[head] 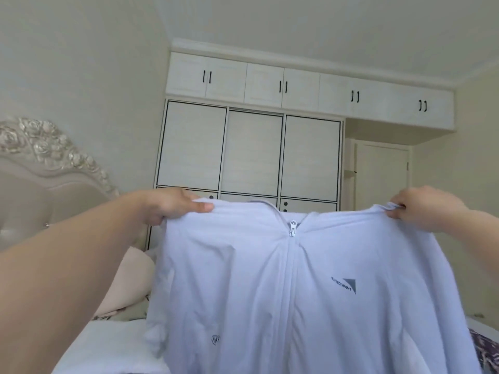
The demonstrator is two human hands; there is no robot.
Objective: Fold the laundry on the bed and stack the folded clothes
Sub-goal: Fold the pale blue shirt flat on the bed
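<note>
A pale lavender zip-up jacket (297,292) hangs spread out in front of me, zipped to the collar, with a small grey triangle logo on its chest. My left hand (172,205) grips its left shoulder, thumb on the front of the fabric. At the other shoulder my right hand (421,209) pinches the bunched cloth. Both arms are raised and held apart, so the jacket hangs flat over the bed. Its lower part runs out of the frame.
The bed lies below, with white fabric (113,346) at lower left, a cream pillow (129,282) and an ornate headboard (48,168) at left. Patterned bedding (486,349) shows at lower right. A white wardrobe (251,152) and a door (383,176) stand behind.
</note>
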